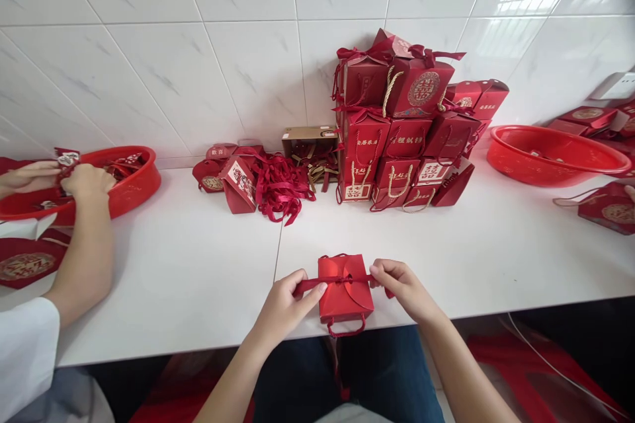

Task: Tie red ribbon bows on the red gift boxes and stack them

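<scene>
A red gift box [342, 304] with cord handles sits at the table's front edge, its curved top flaps folded together. Across its top runs a dark red ribbon [335, 279], crossed or knotted at the middle. My left hand [288, 307] pinches one end of the ribbon, the thumb resting by the box's left side. On the other side my right hand [399, 284] grips the opposite end between thumb and fingers, just off the box. The ribbon looks drawn out between both hands.
Behind stand stacked red gift boxes [409, 139], a pile of loose ribbons [282, 185] and an open cardboard box [310, 139]. Red plastic basins stand left [133, 178] and right [555, 158]. A co-worker's arm [89, 238] reaches into the left basin; another person's fingers show far right.
</scene>
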`<state>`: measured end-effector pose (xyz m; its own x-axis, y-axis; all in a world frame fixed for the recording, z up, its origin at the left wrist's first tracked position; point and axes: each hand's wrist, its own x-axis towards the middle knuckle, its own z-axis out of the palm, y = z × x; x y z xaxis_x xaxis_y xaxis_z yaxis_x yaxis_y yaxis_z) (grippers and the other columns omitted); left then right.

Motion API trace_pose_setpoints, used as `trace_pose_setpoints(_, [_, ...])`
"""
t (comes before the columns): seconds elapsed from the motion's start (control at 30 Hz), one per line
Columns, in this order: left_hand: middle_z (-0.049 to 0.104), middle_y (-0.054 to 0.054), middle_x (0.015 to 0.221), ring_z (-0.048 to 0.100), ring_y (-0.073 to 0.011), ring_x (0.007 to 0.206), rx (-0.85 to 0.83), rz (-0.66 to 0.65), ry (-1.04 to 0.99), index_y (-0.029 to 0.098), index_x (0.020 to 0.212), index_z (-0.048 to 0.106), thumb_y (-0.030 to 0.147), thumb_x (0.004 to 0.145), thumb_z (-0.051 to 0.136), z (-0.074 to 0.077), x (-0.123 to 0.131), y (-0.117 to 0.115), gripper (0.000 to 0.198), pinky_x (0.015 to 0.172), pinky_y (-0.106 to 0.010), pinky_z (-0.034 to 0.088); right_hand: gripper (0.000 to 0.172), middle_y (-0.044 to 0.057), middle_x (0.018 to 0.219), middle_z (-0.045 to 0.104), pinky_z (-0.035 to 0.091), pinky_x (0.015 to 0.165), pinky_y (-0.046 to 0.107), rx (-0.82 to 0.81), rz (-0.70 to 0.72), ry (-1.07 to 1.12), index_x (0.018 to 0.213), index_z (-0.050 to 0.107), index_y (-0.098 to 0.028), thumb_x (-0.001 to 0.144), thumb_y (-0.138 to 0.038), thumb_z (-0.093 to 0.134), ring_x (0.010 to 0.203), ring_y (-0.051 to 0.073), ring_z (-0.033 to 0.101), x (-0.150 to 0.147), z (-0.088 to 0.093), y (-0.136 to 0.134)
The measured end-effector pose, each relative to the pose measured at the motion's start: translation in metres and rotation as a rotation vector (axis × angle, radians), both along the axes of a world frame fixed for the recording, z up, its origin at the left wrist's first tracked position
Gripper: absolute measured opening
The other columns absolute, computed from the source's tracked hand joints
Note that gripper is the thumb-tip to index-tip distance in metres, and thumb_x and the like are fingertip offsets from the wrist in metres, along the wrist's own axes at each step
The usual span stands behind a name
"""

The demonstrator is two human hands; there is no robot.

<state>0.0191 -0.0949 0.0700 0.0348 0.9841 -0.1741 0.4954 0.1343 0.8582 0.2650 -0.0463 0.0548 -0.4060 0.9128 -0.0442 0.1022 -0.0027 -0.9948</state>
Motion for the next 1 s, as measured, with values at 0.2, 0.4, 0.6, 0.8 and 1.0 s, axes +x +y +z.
trace_pose_setpoints(0.2, [0.026,0.006,0.059,0.028,-0.0128,0.057,0.035,0.080,0.061,0.022,0.061,0.028,0.055,0.085,0.047,-0.012,-0.006,-0.003,0.045,0.056,-0.026,0.025,0.045,-0.007,0.054,0.028,0.022,0.044,0.023,-0.023,-0.087,-0.014,0.062,0.041,-0.020,0.083,-0.056,0.056,0.049,0.008,0.023,0.006,-0.010,-0.004])
trace_pose_setpoints(0.4, [0.045,0.004,0.061,0.039,-0.0154,0.057,-0.182,-0.113,-0.030,0.022,0.076,0.057,0.044,0.085,0.044,-0.003,-0.030,0.025,0.027,0.055,-0.026,0.030,0.032,-0.001,0.070,0.040,0.033,0.054,0.027,0.282,0.042,-0.073,0.067,0.044,-0.020,0.089,-0.042,0.049,0.061,0.013,0.037,0.027,0.006,-0.010])
trace_pose_setpoints(0.6, [0.052,0.002,0.054,0.033,-0.0099,0.046,-0.382,-0.522,-0.168,0.019,0.070,0.074,0.037,0.069,0.066,0.030,-0.031,0.046,0.019,0.048,-0.025,0.026,0.031,0.002,0.073,0.047,0.036,0.054,0.029,0.522,-0.197,-0.464,0.054,0.053,-0.019,0.082,-0.031,0.060,0.058,0.013,0.043,0.025,0.013,-0.015])
trace_pose_setpoints(0.8, [0.039,0.005,0.046,0.029,-0.0081,0.043,-0.288,-0.491,-0.483,0.016,0.099,0.075,0.048,0.086,0.053,0.055,-0.003,0.019,0.041,0.046,-0.023,0.022,0.033,0.002,0.068,0.051,0.030,0.044,0.029,0.604,-0.588,-0.290,0.053,0.058,-0.019,0.077,-0.039,0.068,0.046,0.009,0.031,0.001,0.025,-0.013])
trace_pose_setpoints(1.0, [0.027,0.009,0.028,0.011,-0.0065,0.029,-0.666,-0.268,-1.136,0.015,0.093,0.075,0.022,0.074,0.051,0.048,0.013,0.001,0.031,0.035,-0.020,0.012,0.037,0.003,0.069,0.049,0.028,0.043,0.027,0.402,-0.462,-0.119,0.051,0.056,-0.018,0.077,-0.043,0.069,0.049,0.009,0.036,0.000,0.036,-0.016])
